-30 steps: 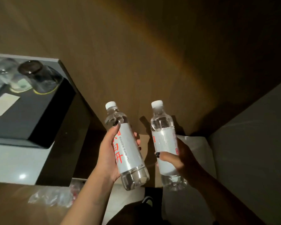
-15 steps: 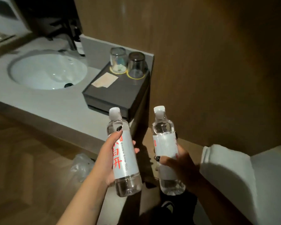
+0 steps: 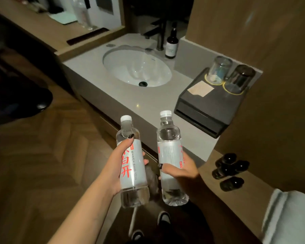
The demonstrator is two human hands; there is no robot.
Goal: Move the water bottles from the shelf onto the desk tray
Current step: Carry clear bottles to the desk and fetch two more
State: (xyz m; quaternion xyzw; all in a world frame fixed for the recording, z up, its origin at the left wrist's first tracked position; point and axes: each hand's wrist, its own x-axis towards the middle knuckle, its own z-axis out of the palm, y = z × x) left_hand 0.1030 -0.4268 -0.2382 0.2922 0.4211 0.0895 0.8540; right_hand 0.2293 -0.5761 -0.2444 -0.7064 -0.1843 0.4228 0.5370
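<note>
Head view: the person holds two water bottles upright in the lower middle of the frame, one in each hand, side by side but apart. The left hand (image 3: 119, 170) wraps its fingers and thumb round the left bottle (image 3: 132, 166), whose white label shows red characters; a dark-nailed thumb lies across the clear shoulder below the white cap. The right hand (image 3: 180, 173) curls round the lower label of the right bottle (image 3: 171, 155), thumb across the front. Both bottles hang in the air above the herringbone wood floor (image 3: 48, 164), in front of the edge of the pale surface (image 3: 148, 101).

In the upper middle, a white oval sink (image 3: 136, 67) is set into that surface, with a dark pump bottle (image 3: 172, 44) behind it. At the right, a black tray (image 3: 209, 106) carries two upturned glasses (image 3: 218, 70) and a small card (image 3: 200, 88). Lower right, several dark small bottles (image 3: 231, 170) lie on a wooden shelf (image 3: 218, 199), beside a white towel (image 3: 289, 217).
</note>
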